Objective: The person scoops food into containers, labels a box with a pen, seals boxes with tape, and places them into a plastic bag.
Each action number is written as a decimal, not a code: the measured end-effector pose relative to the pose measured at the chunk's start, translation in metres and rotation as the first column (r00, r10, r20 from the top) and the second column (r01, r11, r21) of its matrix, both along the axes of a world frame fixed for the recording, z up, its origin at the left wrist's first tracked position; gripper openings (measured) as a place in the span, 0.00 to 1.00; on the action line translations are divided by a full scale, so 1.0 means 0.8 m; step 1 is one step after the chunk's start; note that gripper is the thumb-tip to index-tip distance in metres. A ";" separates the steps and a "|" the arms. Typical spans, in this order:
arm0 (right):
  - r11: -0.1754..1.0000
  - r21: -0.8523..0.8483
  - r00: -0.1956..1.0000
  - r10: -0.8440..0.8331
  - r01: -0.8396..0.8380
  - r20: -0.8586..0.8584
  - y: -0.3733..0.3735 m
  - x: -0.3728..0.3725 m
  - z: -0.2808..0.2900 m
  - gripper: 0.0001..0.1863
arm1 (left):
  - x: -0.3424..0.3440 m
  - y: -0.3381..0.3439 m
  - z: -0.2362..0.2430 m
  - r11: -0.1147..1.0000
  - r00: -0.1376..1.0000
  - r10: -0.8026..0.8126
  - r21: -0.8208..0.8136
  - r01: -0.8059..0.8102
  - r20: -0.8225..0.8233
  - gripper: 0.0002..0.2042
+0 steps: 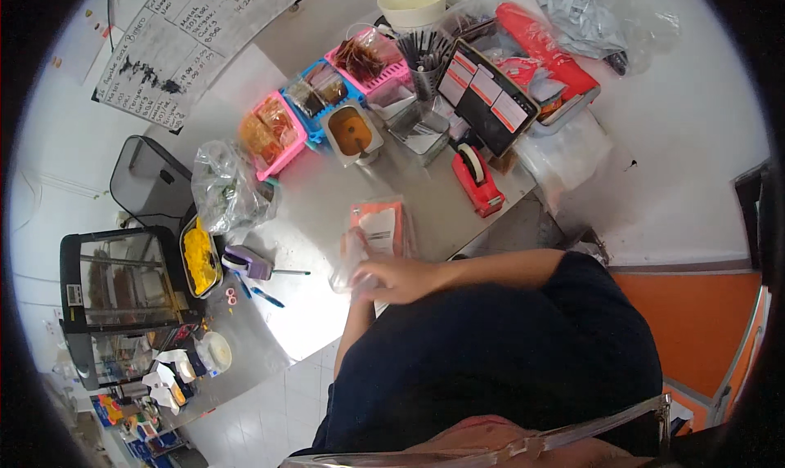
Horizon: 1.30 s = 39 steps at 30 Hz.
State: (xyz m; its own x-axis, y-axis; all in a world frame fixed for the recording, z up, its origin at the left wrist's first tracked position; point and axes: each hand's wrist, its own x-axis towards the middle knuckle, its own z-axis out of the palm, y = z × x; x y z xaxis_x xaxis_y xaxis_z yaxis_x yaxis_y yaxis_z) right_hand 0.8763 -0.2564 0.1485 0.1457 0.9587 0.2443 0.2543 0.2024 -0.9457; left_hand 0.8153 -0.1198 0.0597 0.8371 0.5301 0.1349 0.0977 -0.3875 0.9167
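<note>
At the table's front edge, my right hand reaches across from the right, its fingers closed on crumpled clear plastic. That plastic surrounds my left hand and looks like a thin disposable glove or bag. Blur and the plastic obscure the left fingers. Just beyond both hands, a flat orange pack with a white middle lies on the steel table. Clear wrapping shows around the pack, close to my left hand.
Food-filled baskets, including a pink one, stand behind a metal sauce container. On the right are a red tape dispenser and a tablet. A purple dispenser, pens and a tray of yellow food lie left.
</note>
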 end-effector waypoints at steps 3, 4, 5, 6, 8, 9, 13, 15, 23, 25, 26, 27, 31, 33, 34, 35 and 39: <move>0.900 0.278 0.904 -0.392 0.337 0.172 -0.037 0.052 -0.021 0.15 | 0.011 0.007 0.023 0.989 0.990 0.139 0.049 -0.137 -0.029 0.20; 0.828 0.309 0.797 -0.547 0.469 0.256 -0.043 0.070 -0.040 0.14 | 0.012 0.009 0.036 0.980 0.979 0.198 0.033 -0.196 -0.048 0.20; 0.785 0.294 0.776 -0.605 0.545 0.179 -0.046 0.090 -0.061 0.15 | 0.014 0.008 0.052 0.960 0.961 0.266 -0.074 -0.272 -0.073 0.19; 0.737 0.270 0.742 -0.662 0.620 0.104 -0.046 0.107 -0.080 0.16 | 0.020 0.001 0.074 0.869 0.927 0.364 -0.326 -0.373 -0.090 0.19; 0.793 0.178 0.805 -0.532 0.582 -0.263 -0.030 0.121 -0.093 0.17 | 0.026 -0.001 0.091 0.587 0.839 0.539 -0.683 -0.435 -0.070 0.15; 0.855 0.120 0.723 -0.342 0.505 -0.601 -0.021 0.122 -0.097 0.19 | 0.020 0.017 0.076 0.478 0.920 0.393 -0.856 -0.197 0.007 0.17; 0.880 -0.422 0.432 -0.475 0.219 -0.767 -0.003 0.113 -0.180 0.24 | 0.030 0.032 0.044 0.576 0.933 0.248 -0.734 -0.360 -0.262 0.14; 0.843 -0.399 0.228 -0.335 -0.362 -0.914 -0.028 0.089 -0.223 0.24 | 0.033 0.017 0.064 0.886 0.892 0.377 -0.184 -0.426 -0.249 0.13; 0.968 -0.055 -0.146 -0.093 -0.243 -0.985 -0.077 0.125 -0.058 0.27 | -0.029 0.039 0.036 0.677 0.993 0.008 0.731 -0.092 0.118 0.08; 0.955 -0.248 0.163 -0.274 0.166 -0.948 -0.068 0.165 -0.033 0.23 | -0.031 0.022 0.026 0.988 0.986 0.138 0.051 -0.143 0.090 0.07; 0.772 -0.340 0.637 -0.636 0.538 -0.435 -0.070 0.191 -0.030 0.21 | -0.026 0.011 0.025 0.878 0.948 0.297 -0.422 -0.226 0.110 0.06; 0.559 -0.094 0.554 -0.759 0.824 0.342 -0.078 0.219 -0.031 0.20 | -0.018 0.002 0.035 0.962 0.961 0.270 -0.017 -0.272 -0.059 0.06; 0.283 0.131 0.054 -0.563 0.950 0.825 -0.096 0.264 -0.050 0.22 | -0.037 0.024 -0.023 0.918 0.983 0.184 0.352 -0.181 0.025 0.07; 0.189 -0.007 0.084 -0.403 0.982 0.911 -0.104 0.263 -0.053 0.20 | -0.034 0.024 -0.026 0.782 0.987 0.155 0.605 -0.153 0.048 0.08; 0.181 -0.006 0.079 -0.404 0.984 0.911 -0.104 0.265 -0.057 0.20 | -0.032 0.017 -0.021 0.807 0.983 0.185 0.573 -0.145 -0.012 0.09; 0.218 -0.164 0.240 -0.392 0.962 0.888 -0.103 0.267 -0.060 0.18 | -0.028 0.012 -0.014 0.830 0.974 0.212 0.540 -0.139 -0.075 0.09; 0.333 -0.154 0.311 -0.492 0.930 0.813 -0.101 0.259 -0.082 0.12 | -0.021 0.000 0.004 0.863 0.977 0.172 0.498 -0.087 -0.128 0.10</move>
State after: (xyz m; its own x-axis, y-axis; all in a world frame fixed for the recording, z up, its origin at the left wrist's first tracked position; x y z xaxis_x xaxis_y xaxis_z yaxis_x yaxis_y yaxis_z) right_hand 1.0833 -0.3369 0.0831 0.8896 0.4440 0.1075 0.4515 -0.8188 -0.3546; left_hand 0.7985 -0.1199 0.0631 0.7981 0.5371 0.2731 0.3085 -0.7536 0.5805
